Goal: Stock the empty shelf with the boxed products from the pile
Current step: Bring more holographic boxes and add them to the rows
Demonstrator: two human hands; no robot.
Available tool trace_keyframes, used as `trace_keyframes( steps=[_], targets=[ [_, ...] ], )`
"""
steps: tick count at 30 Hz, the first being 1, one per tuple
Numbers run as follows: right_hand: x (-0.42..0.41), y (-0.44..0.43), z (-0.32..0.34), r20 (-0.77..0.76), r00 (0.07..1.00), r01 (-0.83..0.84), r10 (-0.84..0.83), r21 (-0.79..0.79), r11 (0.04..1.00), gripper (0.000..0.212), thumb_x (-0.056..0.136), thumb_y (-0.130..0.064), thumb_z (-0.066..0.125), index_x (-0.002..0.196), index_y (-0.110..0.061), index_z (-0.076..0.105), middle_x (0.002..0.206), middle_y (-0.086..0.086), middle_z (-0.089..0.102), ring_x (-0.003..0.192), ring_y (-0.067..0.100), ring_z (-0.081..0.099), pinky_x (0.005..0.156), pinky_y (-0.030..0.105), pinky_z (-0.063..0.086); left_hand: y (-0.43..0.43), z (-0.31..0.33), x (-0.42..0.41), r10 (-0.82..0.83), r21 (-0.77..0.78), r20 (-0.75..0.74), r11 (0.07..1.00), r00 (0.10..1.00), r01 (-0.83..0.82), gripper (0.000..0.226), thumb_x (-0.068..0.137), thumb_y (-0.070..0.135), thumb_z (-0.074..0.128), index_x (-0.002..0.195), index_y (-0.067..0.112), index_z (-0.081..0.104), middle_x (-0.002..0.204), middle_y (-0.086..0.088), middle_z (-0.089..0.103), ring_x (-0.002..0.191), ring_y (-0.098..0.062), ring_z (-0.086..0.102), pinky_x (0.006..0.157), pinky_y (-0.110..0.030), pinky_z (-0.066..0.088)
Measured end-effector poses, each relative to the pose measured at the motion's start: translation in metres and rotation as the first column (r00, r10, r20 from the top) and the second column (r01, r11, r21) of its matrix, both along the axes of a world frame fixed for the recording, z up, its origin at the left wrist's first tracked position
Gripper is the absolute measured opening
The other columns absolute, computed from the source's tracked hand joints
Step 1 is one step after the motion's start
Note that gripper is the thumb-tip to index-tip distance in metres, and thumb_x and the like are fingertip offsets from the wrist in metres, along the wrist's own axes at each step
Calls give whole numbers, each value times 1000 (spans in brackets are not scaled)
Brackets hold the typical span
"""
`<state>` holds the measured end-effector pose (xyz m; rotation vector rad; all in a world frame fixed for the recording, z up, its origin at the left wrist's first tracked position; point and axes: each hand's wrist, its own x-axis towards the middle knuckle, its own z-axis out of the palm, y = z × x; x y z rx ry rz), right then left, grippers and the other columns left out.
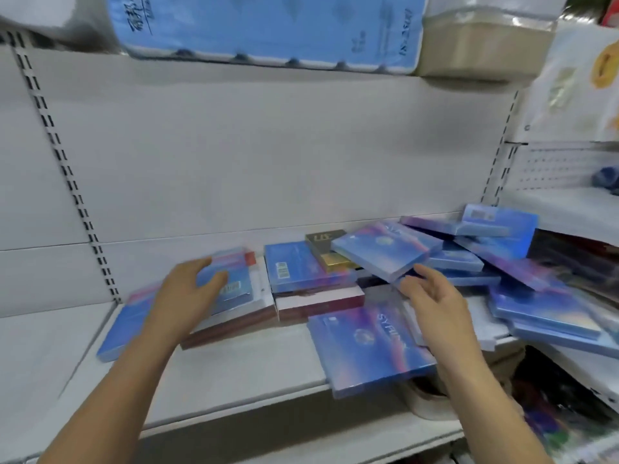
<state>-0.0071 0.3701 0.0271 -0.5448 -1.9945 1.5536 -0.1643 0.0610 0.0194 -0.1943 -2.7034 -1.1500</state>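
A jumbled pile of flat blue boxes (502, 256) fills the right end of the white shelf (234, 363). One tilted blue box (385, 251) leans on top near the middle. My right hand (432, 296) hovers just under its front edge, fingers apart, holding nothing. Another blue box (365, 346) lies at the shelf's front edge beside that hand. On the left, my left hand (187, 289) lies on a blue box (231, 283) topping a low stack, fingers curled over its near edge. A second stack with a blue box (298, 267) stands in the middle.
Dark red and white boxes (318, 301) lie under the stacks, a gold and brown box (330, 249) behind. A blue pack of paper rolls (268, 28) sits on the shelf above. Slotted uprights (67, 169) frame the bay. More goods crowd the right side.
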Motion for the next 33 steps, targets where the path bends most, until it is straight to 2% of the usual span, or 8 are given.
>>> trace_keyframes(
  steps=[4, 10, 14, 18, 21, 26, 29, 33],
  targets=[
    [-33, 26, 3, 107, 994, -2, 7, -50, 999, 35, 95, -47, 61, 118, -23, 54, 100, 0, 70, 87, 19, 72, 85, 48, 60, 7, 10, -24, 218, -283, 60, 939, 974, -193, 83, 72, 76, 41, 127, 19, 65, 128, -14, 63, 120, -38, 56, 98, -53, 49],
    [-59, 37, 6, 107, 993, 70, -48, -210, 975, 57, 87, -49, 73, 122, -20, 39, 91, 12, 73, 68, 31, 75, 69, 48, 64, 58, 19, -34, 271, -593, 187, 797, 944, -111, 124, 43, 110, 26, 128, 27, 61, 129, -8, 61, 119, -35, 56, 95, -52, 50],
    [-65, 38, 10, 62, 995, 90, -76, -269, 959, 67, 86, -34, 78, 135, -29, 32, 85, 15, 75, 63, 33, 72, 65, 45, 62, 53, 37, -22, 99, -600, 252, 797, 963, 75, 69, 62, 90, 59, 87, 26, 64, 98, 3, 66, 90, -20, 61, 80, -34, 51],
    [-66, 34, 5, -18, 995, 82, -100, -428, 900, 83, 81, -22, 84, 149, -30, 37, 116, 11, 69, 90, 30, 74, 70, 45, 63, 36, 55, -1, -61, -623, 281, 747, 958, 231, 42, 73, 52, 79, 100, 27, 58, 99, 10, 66, 86, -14, 63, 76, -34, 53],
    [-63, 27, 2, -99, 990, 43, -101, -471, 881, 66, 85, -14, 79, 143, -23, 50, 109, 3, 72, 94, 22, 72, 72, 38, 60, 22, 58, 8, -111, -626, 280, 732, 954, 269, 50, 71, 39, 77, 115, 29, 57, 100, 12, 66, 84, -14, 64, 75, -35, 56],
    [-62, 16, 8, -211, 977, -131, 31, -478, 868, 24, 90, -1, 68, 106, -19, 65, 109, 3, 76, 89, 21, 76, 75, 38, 63, -11, 74, 13, -114, -419, 77, 898, 990, 136, 36, 75, 33, 63, 111, 37, 60, 87, 7, 68, 78, -21, 63, 73, -39, 56],
    [-71, 9, 9, -242, 963, -225, 120, -471, 853, 30, 89, 8, 58, 106, -17, 57, 106, 6, 72, 89, 26, 72, 81, 46, 57, -40, 81, 12, -55, 7, -113, 998, 992, 56, 25, 72, 24, 62, 93, 33, 71, 71, 3, 67, 67, -19, 57, 68, -33, 49],
    [-86, -5, 6, -282, 942, -302, 185, -461, 835, 41, 84, 14, 47, 109, -16, 59, 98, 2, 68, 83, 18, 67, 66, 31, 57, -63, 69, 15, 25, 691, -17, 723, 1000, -6, 24, 88, 8, 68, 108, 20, 76, 97, -7, 79, 74, -19, 72, 66, -29, 59]
  ],
)
